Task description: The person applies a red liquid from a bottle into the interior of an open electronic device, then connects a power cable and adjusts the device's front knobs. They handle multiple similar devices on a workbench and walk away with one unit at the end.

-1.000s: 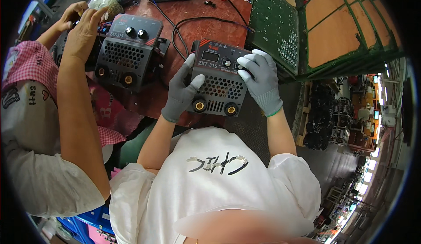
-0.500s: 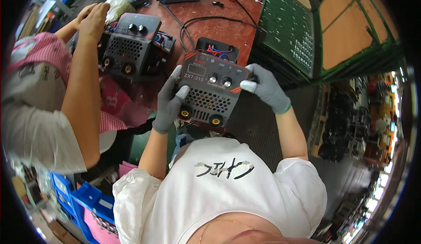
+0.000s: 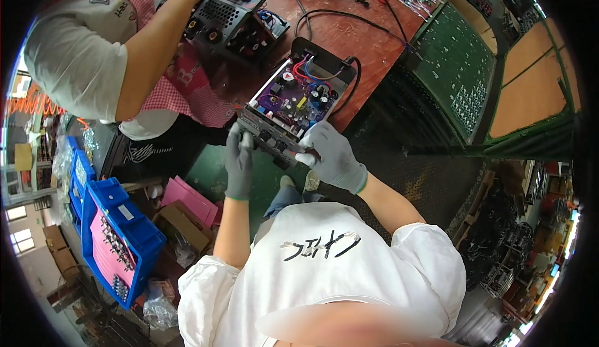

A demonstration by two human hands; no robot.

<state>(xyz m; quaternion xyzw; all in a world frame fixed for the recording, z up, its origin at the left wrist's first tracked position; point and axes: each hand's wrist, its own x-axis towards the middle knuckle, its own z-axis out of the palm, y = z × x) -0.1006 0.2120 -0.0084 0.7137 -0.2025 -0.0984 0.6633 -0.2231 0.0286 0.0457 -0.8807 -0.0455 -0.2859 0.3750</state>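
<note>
An uncased welding machine (image 3: 293, 100) stands at the near edge of the table, its purple circuit board and red and blue wires in sight from above. Its dark front panel (image 3: 268, 133) faces me, with the knobs seen only at a steep angle. My left hand (image 3: 239, 166), in a grey glove with pale fingertips, closes on the panel's left end. The other end is gripped by my right hand (image 3: 334, 158), gloved alike, thumb in front and fingers over the top edge. Parts of the panel are hidden behind the fingers.
Left of me a co-worker's arm (image 3: 156, 53) reaches over a second welding machine (image 3: 228, 16) on the red table (image 3: 355, 41). A black cable (image 3: 359, 13) crosses the tabletop. A green rack (image 3: 449, 66) stands right, a blue crate (image 3: 115, 197) low left.
The machine's front has tipped down from facing up at me, bringing the circuit board into view. Both hands have stayed at the panel's ends. The whole view has shifted.
</note>
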